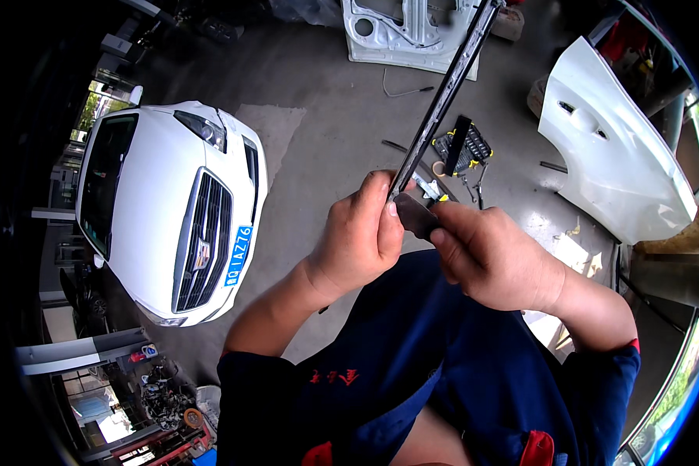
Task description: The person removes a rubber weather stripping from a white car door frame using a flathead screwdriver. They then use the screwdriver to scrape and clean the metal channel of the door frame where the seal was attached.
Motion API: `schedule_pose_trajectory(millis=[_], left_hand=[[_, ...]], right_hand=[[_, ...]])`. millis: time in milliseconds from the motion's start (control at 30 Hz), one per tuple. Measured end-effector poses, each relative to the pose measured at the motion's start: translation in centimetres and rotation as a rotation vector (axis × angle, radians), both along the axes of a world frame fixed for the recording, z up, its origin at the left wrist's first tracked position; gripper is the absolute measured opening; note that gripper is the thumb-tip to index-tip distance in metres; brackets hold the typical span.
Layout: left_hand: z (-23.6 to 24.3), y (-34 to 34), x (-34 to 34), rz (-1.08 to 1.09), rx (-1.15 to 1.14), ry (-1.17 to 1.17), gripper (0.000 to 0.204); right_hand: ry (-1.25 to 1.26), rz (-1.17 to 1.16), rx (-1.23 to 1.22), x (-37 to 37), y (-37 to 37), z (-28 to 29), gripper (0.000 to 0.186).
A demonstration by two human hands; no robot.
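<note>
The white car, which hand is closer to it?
Left. The left hand is to the right of the car; the right hand is farther right, beyond the left one.

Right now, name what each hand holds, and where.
Left hand: long dark strip, by its near end. Right hand: flat dark piece, by its right end.

From head height, 1 fisheye view faces steeply down, close above the left hand [355, 233] and right hand [495, 260], taking in the grey workshop floor [318, 93] beyond.
</note>
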State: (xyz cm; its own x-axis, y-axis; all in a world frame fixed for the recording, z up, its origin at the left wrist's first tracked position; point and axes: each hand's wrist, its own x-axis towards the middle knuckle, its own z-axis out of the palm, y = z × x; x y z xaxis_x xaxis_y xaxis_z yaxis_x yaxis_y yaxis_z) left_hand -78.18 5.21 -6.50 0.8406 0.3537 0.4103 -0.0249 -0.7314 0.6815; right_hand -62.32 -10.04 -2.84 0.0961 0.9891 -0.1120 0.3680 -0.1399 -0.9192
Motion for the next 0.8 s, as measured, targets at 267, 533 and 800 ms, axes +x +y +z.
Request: schedule_pose_trajectory(millis=[267, 533, 800], left_hand=[[-0.3, 0.0, 0.5, -0.003, 0.065, -0.014, 0.028], [1.3, 0.2, 0.0, -0.02, -0.416, 0.114, 0.029], [-1.1, 0.2, 0.3, -0.042, -0.233, -0.052, 0.034]], right_hand=[[-0.036, 0.035, -0.03, 0.9, -0.1, 0.7, 0.012], [-0.031, -0.021, -0.013, 1.5, -0.4, 1.1, 0.012], [-0.054, -0.021, 0.016, 1.1, 0.0, 1.0, 0.011]])
